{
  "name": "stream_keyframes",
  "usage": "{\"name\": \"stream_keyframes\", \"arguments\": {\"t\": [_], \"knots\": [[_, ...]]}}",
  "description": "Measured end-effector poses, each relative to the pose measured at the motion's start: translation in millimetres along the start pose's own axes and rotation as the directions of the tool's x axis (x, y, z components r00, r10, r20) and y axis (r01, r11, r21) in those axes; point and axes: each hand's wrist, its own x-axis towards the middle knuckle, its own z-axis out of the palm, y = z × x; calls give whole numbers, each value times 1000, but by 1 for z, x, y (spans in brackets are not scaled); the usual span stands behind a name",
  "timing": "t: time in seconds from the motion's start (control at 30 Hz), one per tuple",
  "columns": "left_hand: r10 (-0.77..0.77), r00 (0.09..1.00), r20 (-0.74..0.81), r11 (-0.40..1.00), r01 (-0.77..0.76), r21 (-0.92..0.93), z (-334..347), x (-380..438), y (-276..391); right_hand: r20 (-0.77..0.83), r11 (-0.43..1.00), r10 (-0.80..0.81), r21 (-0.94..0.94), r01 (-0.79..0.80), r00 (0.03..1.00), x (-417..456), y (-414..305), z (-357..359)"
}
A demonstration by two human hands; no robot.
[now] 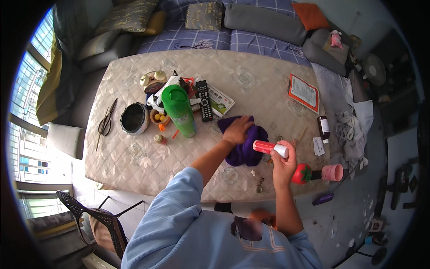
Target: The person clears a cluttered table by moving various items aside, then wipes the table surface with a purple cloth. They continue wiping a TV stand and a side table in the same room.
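Observation:
A crumpled purple cloth lies on the quilted floral-patterned cover of the table. Palm down on its upper left part rests my left hand; whether the fingers grip the fabric is hidden. My right hand holds a small red cylindrical container with a white cap by its capped end. The container is tilted nearly level, above the cloth's right side. Just right of that wrist sits a red tomato-shaped object with a green star-like top, and beyond it a pink cup lies on its side.
Left of the cloth stand a green spray can, a remote control, a dark-lined pot, a small bottle and scissors. An orange-edged packet and a brown bottle lie right. A chair stands at lower left.

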Motion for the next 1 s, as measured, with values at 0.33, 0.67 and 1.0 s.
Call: {"name": "stream_keyframes", "arguments": {"t": [0.33,0.67,1.0], "knots": [[-125,992,31,987,127,-95,-70,-114,66,24,995,99,-28,-98,995,-14,-9,-5],[-327,938,-112,944,329,-2,-87,-209,110,490,926,-172,-216,311,854,-47,-12,113],[-341,940,-35,937,336,-89,-77,-213,106,672,758,-377,-171,629,638,-53,59,271]]}}
